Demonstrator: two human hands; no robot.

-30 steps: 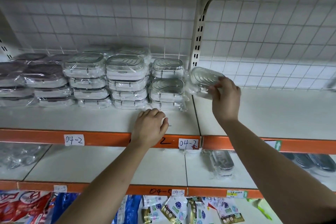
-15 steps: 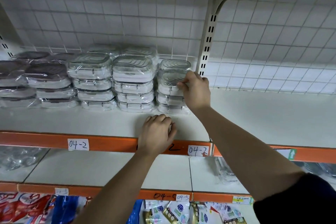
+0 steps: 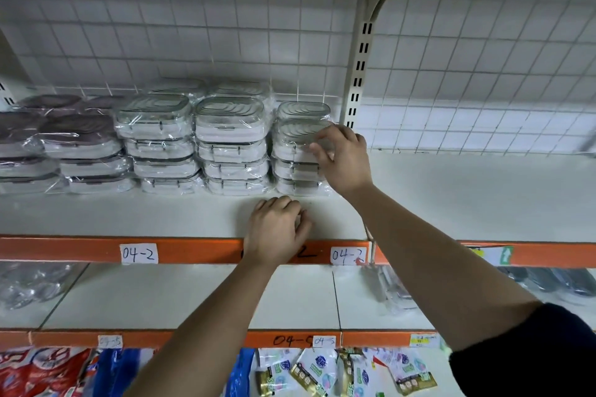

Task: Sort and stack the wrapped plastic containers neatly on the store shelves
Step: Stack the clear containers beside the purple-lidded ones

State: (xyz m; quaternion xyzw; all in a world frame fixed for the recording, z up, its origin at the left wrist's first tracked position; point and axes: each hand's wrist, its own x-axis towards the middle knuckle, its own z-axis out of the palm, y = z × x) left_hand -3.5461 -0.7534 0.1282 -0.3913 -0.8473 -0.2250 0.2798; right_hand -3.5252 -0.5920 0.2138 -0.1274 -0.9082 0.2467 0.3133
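Wrapped clear container (image 3: 298, 135) now down on the stack

A second ago my right hand (image 3: 345, 161) held it tilted in the air beside the slotted upright (image 3: 358, 74). Now it lies flat atop the right-most stack (image 3: 295, 172), my fingers curled round its right edge. My left hand (image 3: 275, 229) stays on the shelf (image 3: 161, 216), fingers curled; whether it holds anything I cannot tell.

The right arm (image 3: 435, 267) wears a dark sleeve (image 3: 532, 354); the left arm (image 3: 193, 332) is bare.
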